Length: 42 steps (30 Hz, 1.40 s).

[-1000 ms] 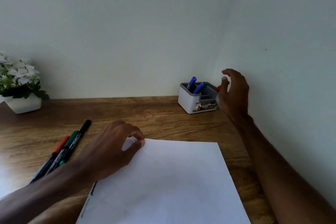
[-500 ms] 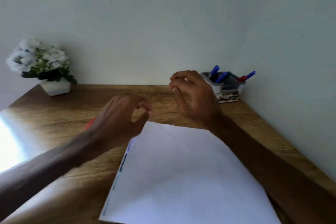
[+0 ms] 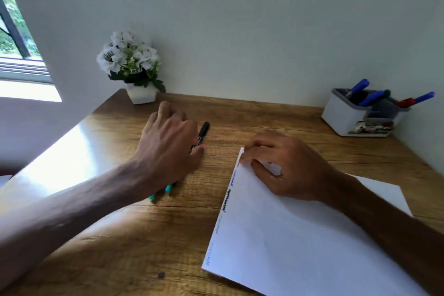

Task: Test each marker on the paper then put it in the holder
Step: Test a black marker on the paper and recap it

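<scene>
1. Currently, the left hand (image 3: pixel 168 149) lies palm-down over the loose markers at 10 o'clock from the paper (image 3: pixel 300 243). Its fingers curl downward and hide their own tips, so whether they grip a marker cannot be told.
2. The black marker (image 3: pixel 203 130) projects from under the left hand toward 1 o'clock. Two teal marker ends (image 3: pixel 168 188) show below the wrist at 7 o'clock. All lie on the table (image 3: pixel 108 235), well apart from the holder (image 3: pixel 348 118).
3. The right hand (image 3: pixel 290 168) rests on the paper's 11 o'clock corner. Its bent fingertips press the sheet down and it holds nothing.
4. The holder stands at 2 o'clock from the paper, near the wall, with blue markers (image 3: pixel 360 85) leaning in it. Judgement: the task is partly done, and the markers on the table await testing.
5. Hazard, blind pick: the markers lie close together under the palm. Closing on one could drag or roll its neighbours toward the table's 9 o'clock edge.
6. Hazard, sheet shift: if the right hand lifts before the stroke, the paper may slide on the smooth wood. The new line could then cross the test scribbles (image 3: pixel 227 196) along the paper's 9 o'clock edge.
7. Hazard, crowded holder: a red-and-blue marker (image 3: pixel 418 99) overhangs the rim at 3 o'clock. A careless insertion could lever it out.
8. Hazard, flower pot (image 3: pixel 141 96): it stands at 11 o'clock from the left hand. A wide lift could brush it.
</scene>
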### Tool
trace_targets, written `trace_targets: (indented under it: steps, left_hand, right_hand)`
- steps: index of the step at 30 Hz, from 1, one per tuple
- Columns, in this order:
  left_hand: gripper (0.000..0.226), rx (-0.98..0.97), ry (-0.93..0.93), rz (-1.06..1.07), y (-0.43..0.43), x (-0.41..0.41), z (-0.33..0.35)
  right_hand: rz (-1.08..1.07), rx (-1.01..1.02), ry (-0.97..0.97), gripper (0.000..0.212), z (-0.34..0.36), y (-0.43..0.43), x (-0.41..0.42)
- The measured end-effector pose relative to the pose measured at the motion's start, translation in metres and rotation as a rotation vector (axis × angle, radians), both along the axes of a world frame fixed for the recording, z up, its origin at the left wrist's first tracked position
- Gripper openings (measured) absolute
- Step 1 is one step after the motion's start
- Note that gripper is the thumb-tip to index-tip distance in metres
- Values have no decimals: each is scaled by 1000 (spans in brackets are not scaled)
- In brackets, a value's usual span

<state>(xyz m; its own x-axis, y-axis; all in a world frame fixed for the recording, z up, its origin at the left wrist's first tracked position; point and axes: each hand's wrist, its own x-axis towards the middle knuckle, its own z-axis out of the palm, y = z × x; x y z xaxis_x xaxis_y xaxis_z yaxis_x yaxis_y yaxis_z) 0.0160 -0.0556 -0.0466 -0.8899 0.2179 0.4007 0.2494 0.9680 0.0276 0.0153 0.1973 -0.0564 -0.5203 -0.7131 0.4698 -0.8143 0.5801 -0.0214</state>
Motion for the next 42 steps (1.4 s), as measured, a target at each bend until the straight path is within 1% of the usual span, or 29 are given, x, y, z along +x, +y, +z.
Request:
trace_targets:
  steps: [4,7,10,13,15,17,18,19,21,22,24,26,27,29,30,31,32,34,36,37,39,42]
  left_hand:
    - [45,-56,23,41,3,3,0]
    - [48,-68,4,46,4,5,-1]
    - [43,-52,-4,21,8,9,-1]
    - [36,58,60,-34,12,13,-2]
    - [32,188,153,-91,15,14,-1]
    - [29,326,224,-152,18,15,2]
    - [28,377,251,-183,21,17,2]
    - [26,409,271,-217,23,19,2]
    - [25,435,295,-284,30,24,-2]
    - [25,438,298,-309,32,27,-4]
    - [24,432,291,-347,36,30,-8]
    - [22,411,276,-380,36,29,-10]
    - [21,403,271,-393,36,29,-11]
    - [20,410,271,-413,35,29,-13]
    - [20,425,276,-419,34,29,-13]
    - [21,444,285,-425,34,29,-12]
    - [25,462,295,-433,34,29,-12]
    - [38,489,299,-445,35,30,-11]
    - [54,497,265,-451,36,31,-10]
    - [59,488,245,-460,36,31,-11]
    - [62,448,221,-493,37,30,-10]
    - [53,334,252,-536,37,29,-6]
  right_hand:
    - [10,-17,-11,20,2,-2,3]
    - [13,-16,-8,20,1,-4,4]
    - [-9,-16,6,20,1,-3,4]
    - [-44,-76,19,20,4,-3,4]
    - [-84,-182,-3,18,7,-3,6]
    - [-169,-319,-104,16,10,-4,6]
    - [-210,-394,-203,15,10,-5,6]
    - [-229,-493,-357,16,12,-7,6]
    - [-168,-773,-710,21,17,-12,7]
    - [-134,-885,-817,24,19,-13,8]
    - [-99,-952,-872,28,22,-14,10]
    - [-28,-992,-872,28,25,-15,14]
    - [16,-1047,-871,27,27,-15,14]
    - [72,-1160,-834,26,34,-12,12]
    - [69,-1180,-798,26,36,-10,10]
    - [54,-1161,-748,26,37,-7,9]
    - [22,-1099,-684,25,36,-5,8]
    - [-70,-897,-533,25,32,-5,8]
    - [-137,-721,-411,24,26,-9,10]
    - [-159,-666,-377,23,22,-11,10]
    - [-179,-576,-374,25,17,-14,10]
    - [-159,-413,-373,29,13,-15,10]
